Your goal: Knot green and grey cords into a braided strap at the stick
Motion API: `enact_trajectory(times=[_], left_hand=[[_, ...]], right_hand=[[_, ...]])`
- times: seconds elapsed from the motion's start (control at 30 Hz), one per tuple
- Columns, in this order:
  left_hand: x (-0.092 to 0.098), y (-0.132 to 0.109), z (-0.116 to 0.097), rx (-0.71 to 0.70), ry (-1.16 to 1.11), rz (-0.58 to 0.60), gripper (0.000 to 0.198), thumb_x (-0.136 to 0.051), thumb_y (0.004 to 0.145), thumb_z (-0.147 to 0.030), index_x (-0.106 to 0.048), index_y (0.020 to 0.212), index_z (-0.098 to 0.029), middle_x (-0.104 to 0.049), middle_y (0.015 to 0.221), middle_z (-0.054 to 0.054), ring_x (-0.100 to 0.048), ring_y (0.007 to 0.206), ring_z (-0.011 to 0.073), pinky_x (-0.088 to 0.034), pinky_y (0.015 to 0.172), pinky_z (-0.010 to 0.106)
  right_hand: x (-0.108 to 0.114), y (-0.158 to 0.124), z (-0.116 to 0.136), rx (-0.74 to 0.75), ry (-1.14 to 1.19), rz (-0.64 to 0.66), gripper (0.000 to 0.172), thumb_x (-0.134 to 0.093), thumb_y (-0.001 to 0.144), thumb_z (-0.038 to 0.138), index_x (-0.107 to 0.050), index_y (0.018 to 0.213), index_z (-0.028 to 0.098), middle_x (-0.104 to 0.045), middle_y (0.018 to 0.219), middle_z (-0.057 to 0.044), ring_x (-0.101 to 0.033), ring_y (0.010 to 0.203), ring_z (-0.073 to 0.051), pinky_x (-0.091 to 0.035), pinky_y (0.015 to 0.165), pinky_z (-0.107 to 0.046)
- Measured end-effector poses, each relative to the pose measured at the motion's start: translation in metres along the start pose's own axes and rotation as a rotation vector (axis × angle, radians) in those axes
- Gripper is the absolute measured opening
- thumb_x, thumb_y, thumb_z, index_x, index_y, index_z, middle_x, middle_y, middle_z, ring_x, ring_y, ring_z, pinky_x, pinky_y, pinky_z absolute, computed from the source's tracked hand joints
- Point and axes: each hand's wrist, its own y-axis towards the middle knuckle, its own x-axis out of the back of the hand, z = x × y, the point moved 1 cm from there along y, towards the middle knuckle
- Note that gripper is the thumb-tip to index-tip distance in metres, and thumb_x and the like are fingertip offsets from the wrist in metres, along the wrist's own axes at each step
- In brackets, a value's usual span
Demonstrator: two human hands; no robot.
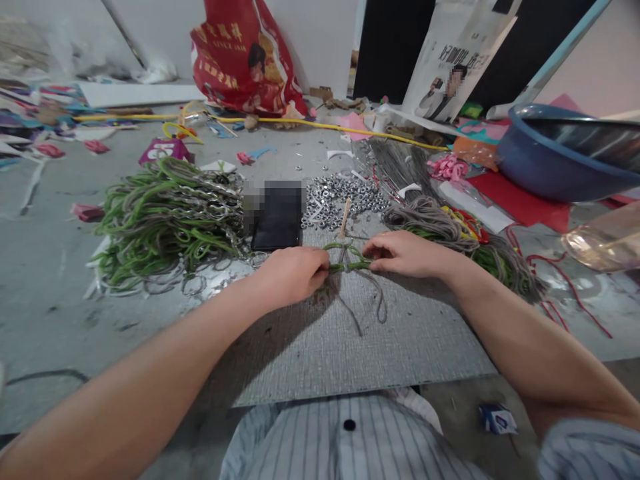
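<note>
My left hand (295, 272) is closed in a fist on the left end of a green cord (350, 265) stretched across a grey textured board (360, 347). My right hand (405, 253) pinches the same cord at its right end. Grey cord (373, 300) is knotted around the green one between my hands, and its loose ends trail toward me. A small wooden stick (345, 219) stands just behind the knot.
A pile of finished green and grey cords with metal rings (165, 220) lies to the left. A black phone (277, 217) and a heap of metal nuts (340, 197) sit behind my hands. Grey cords (440, 223) lie right; a blue basin (560, 157) stands far right.
</note>
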Motion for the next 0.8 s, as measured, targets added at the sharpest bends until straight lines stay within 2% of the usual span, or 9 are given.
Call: enact_trajectory(times=[0.17,0.37,0.53,0.8], left_hand=[[0.001,0.001,0.002,0.002,-0.001,0.032,0.019,-0.039,0.078,-0.025,-0.058,0.079,-0.021,-0.064,0.079,0.003,-0.059,0.072,0.0198,-0.039,0.057,0.028],[0.002,0.0,0.001,0.048,-0.01,0.049,0.027,-0.041,0.079,-0.043,-0.057,0.08,-0.02,-0.063,0.079,0.004,-0.058,0.069,0.0201,-0.035,0.052,0.027],[0.002,0.001,0.005,0.031,-0.023,0.097,0.023,-0.037,0.082,-0.032,-0.057,0.081,-0.02,-0.064,0.083,0.004,-0.058,0.075,0.02,-0.038,0.059,0.028],[0.002,0.001,0.012,0.0,-0.046,0.138,0.021,-0.039,0.079,-0.03,-0.057,0.078,-0.018,-0.063,0.077,0.004,-0.055,0.066,0.0162,-0.037,0.056,0.026]], right_hand=[[-0.002,0.0,-0.001,0.033,-0.001,0.017,0.017,-0.053,0.077,0.025,-0.06,0.089,0.015,-0.061,0.074,-0.002,-0.051,0.064,-0.012,-0.033,0.057,-0.022],[-0.005,0.002,0.001,0.005,-0.07,0.024,0.011,-0.048,0.077,0.021,-0.058,0.077,0.016,-0.061,0.074,-0.003,-0.051,0.066,-0.013,-0.03,0.058,-0.023],[-0.001,0.0,0.0,-0.014,-0.03,0.075,0.01,-0.046,0.079,0.021,-0.054,0.077,0.017,-0.058,0.072,-0.002,-0.049,0.064,-0.012,-0.03,0.058,-0.023],[0.006,-0.003,-0.006,-0.035,0.027,0.076,0.008,-0.044,0.081,0.023,-0.049,0.077,0.017,-0.057,0.074,-0.002,-0.048,0.066,-0.012,-0.032,0.06,-0.023]])
